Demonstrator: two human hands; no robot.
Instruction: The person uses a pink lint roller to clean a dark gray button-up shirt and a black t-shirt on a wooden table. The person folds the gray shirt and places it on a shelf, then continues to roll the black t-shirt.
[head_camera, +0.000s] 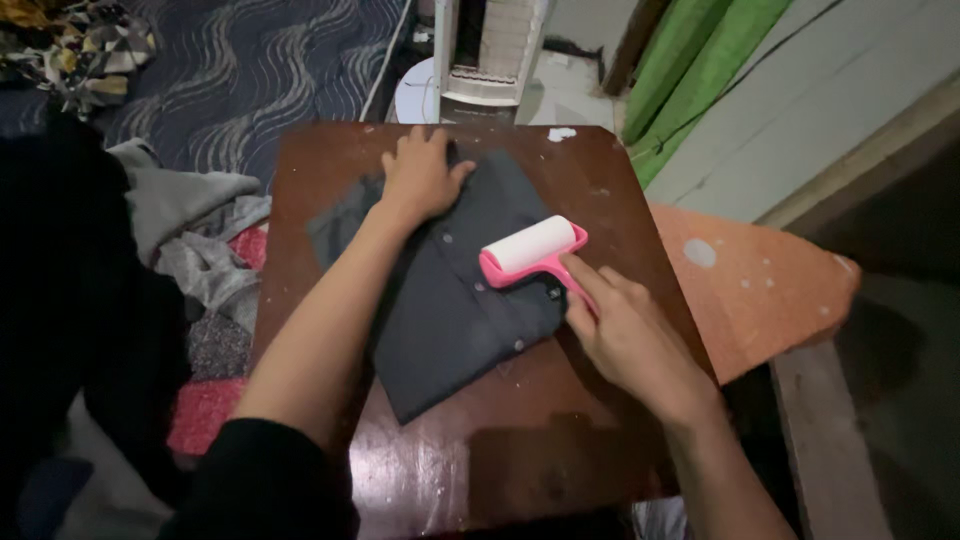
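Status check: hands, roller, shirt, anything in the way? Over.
Left hand flat on dark shirt, pinning it. Right hand grips pink lint roller, roller resting on shirt. Nothing blocking on brown table.

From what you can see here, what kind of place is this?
Probably a room in a home. A folded dark shirt lies on a small wooden table, loose clothes are piled beside it, and a patterned carpet covers the floor.
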